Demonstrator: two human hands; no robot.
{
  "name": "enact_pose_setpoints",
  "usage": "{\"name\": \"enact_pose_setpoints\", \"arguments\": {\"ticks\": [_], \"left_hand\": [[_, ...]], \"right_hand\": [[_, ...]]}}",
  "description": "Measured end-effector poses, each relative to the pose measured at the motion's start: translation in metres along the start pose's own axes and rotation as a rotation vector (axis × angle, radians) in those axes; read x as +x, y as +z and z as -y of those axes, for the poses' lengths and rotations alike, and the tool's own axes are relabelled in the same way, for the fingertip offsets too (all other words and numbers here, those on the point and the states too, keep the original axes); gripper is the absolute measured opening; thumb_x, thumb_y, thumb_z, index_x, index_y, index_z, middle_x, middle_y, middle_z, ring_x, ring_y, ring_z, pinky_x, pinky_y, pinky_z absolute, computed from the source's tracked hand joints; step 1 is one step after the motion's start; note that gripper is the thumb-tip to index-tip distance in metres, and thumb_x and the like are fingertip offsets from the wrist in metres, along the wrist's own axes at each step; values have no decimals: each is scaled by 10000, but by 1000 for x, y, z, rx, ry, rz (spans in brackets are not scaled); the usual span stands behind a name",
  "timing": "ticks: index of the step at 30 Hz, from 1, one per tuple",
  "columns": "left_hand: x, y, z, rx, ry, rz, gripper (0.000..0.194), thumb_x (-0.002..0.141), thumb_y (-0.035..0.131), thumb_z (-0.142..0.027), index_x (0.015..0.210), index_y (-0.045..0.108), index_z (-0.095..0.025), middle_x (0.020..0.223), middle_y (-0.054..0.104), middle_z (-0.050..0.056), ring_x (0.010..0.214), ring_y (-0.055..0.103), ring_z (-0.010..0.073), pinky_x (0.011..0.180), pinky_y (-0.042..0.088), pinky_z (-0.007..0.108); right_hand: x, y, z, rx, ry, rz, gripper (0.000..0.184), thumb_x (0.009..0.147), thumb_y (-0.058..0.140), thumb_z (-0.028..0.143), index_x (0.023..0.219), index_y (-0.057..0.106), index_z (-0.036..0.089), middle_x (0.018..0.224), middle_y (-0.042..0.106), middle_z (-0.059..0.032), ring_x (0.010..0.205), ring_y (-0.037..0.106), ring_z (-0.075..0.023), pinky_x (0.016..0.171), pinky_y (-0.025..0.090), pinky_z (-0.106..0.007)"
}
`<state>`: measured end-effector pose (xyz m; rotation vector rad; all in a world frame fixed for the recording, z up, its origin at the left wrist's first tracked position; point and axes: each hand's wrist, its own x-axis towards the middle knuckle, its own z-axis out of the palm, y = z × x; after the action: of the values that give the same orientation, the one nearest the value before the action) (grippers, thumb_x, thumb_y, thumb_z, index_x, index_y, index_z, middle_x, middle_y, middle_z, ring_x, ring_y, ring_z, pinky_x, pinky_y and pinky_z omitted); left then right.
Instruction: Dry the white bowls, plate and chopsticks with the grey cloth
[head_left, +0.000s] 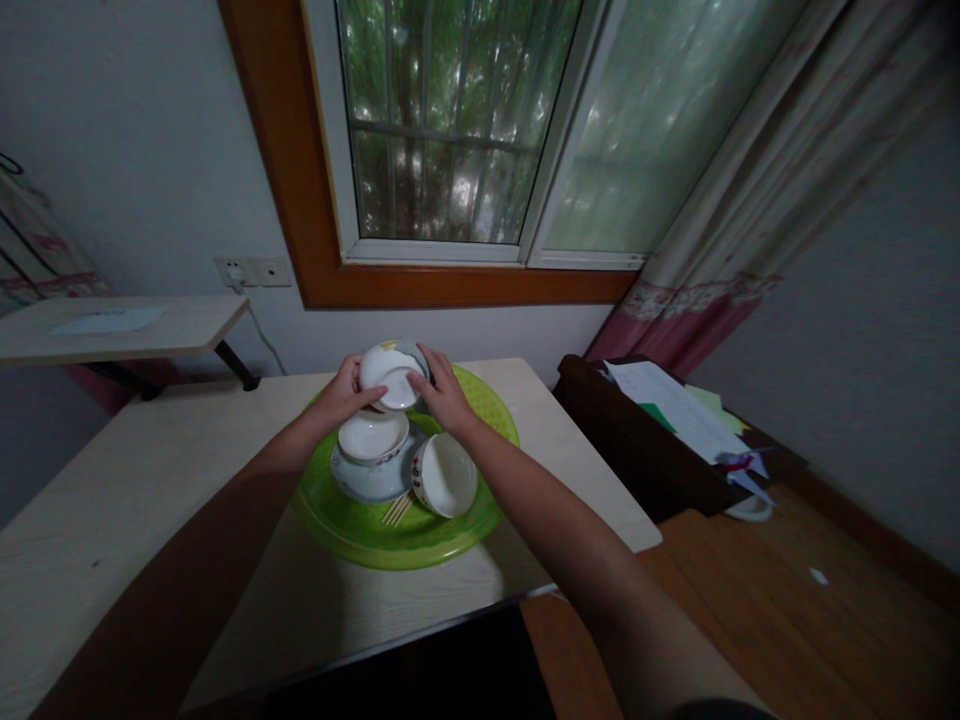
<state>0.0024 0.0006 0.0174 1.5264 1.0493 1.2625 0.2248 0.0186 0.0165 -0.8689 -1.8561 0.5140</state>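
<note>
Both my left hand (346,391) and my right hand (443,391) grip a white bowl (391,372) from its two sides, its foot turned toward me. The bowl is tilted and held over a round green tray (420,553). Just below it, a second white bowl (373,437) sits on a pale plate (375,487). To the right, another bowl (448,478) with a dark pattern lies tipped on its side. The ends of several chopsticks (397,510) stick out between the plate and the tipped bowl.
The tray rests on a light wooden table (247,560). On the left stands a raised shelf (187,322) with a paper on it. A dark brown box (622,440) holding papers is beyond the table's right edge. A window (457,120) is behind.
</note>
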Motion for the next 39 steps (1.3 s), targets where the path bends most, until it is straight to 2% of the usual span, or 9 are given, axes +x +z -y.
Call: {"name": "enact_pose_setpoints", "arguments": {"ticks": [4, 8, 15, 18, 21, 25, 31, 39], "left_hand": [[-2, 1, -4, 5, -53, -38, 659, 664, 842, -378, 1160, 441, -213, 1188, 608, 97, 948, 668, 243, 581, 605, 319], [-2, 0, -6, -10, -81, -37, 620, 690, 822, -405, 1137, 438, -213, 1197, 600, 100, 970, 664, 252, 553, 613, 326], [-5, 1, -12, -31, -129, -14, 645, 713, 810, -444, 1179, 432, -207, 1265, 584, 139, 954, 686, 274, 510, 620, 347], [-7, 3, -17, -96, -150, 17, 782, 725, 814, -428, 1351, 386, -233, 1326, 576, 156, 963, 694, 283, 557, 641, 382], [-7, 2, -22, -170, -154, 49, 1015, 704, 840, -390, 1529, 258, -283, 1333, 585, 165, 903, 712, 281, 586, 650, 404], [-8, -1, -25, -237, -142, 95, 1132, 675, 858, -357, 1588, 191, -301, 1268, 619, 153, 834, 722, 276, 585, 651, 420], [-9, -7, -26, -225, -98, 95, 1023, 689, 842, -332, 1541, 279, -269, 1160, 681, 124, 725, 707, 207, 563, 633, 337], [-5, -11, -20, -242, -50, 10, 816, 709, 825, -310, 1398, 391, -256, 1140, 678, 92, 712, 704, 188, 532, 615, 295]], "right_hand": [[2, -1, 6, -19, -70, 8, 565, 998, 466, 541, 1494, 488, 271, 1494, 519, -112, 1401, 460, -246, 1217, 329, -468], [2, -1, 10, -21, -115, 13, 504, 1010, 461, 459, 1474, 515, 270, 1494, 527, -104, 1409, 461, -225, 1218, 337, -441], [2, 2, 5, -2, -94, 34, 540, 1005, 457, 495, 1490, 485, 261, 1491, 522, -111, 1404, 458, -230, 1212, 344, -462], [3, 2, 4, -1, -79, 12, 544, 1007, 438, 525, 1473, 503, 253, 1465, 541, -118, 1376, 481, -230, 1202, 357, -455], [3, 1, 3, 3, -51, -15, 542, 1019, 399, 535, 1466, 510, 249, 1447, 556, -121, 1356, 499, -225, 1194, 367, -448], [3, 2, 3, 8, -38, -33, 564, 1031, 356, 543, 1463, 514, 217, 1436, 565, -136, 1348, 509, -227, 1193, 367, -437], [2, 2, 2, 2, -34, -16, 595, 1028, 345, 573, 1485, 492, 222, 1446, 566, -128, 1350, 514, -224, 1188, 373, -429], [2, 0, -2, -88, -122, 15, 523, 1050, 352, 482, 1503, 488, 260, 1502, 525, -103, 1406, 462, -226, 1208, 349, -455]]}}
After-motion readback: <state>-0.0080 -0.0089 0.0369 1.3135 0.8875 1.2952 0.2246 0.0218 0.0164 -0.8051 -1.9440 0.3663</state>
